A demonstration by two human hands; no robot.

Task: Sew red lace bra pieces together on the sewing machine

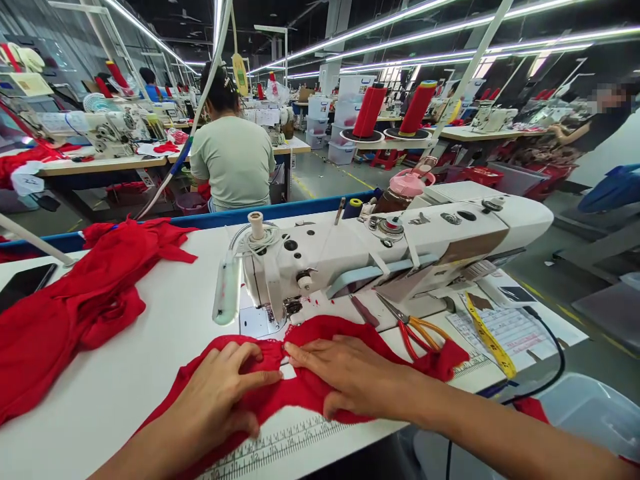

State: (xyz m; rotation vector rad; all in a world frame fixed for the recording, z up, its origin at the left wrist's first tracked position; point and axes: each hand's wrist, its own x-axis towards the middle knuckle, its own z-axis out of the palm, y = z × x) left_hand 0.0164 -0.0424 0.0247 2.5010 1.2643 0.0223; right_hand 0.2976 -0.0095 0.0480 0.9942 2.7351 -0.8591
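A red fabric piece (pixel 280 400) lies on the sewing machine bed just in front of the needle area, with a small gap in its middle. My left hand (pixel 220 387) grips its left part, thumb reaching toward the gap. Over on the other side, my right hand (pixel 350 373) holds the cloth with its index finger near the centre seam. The white sewing machine (pixel 350 247) stands directly behind, its needle and presser foot (pixel 290 308) close to the cloth's upper edge. Fingertips under the fabric are hidden.
Red garments (pixel 100 300) lie on the left of the white table, near a dark phone (pixel 25 287). Orange-handled scissors (pixel 417 330), a yellow tape measure (pixel 490 340) and papers (pixel 515 327) sit right. A plastic bin (pixel 590 413) is lower right. A person (pixel 233 160) sits ahead.
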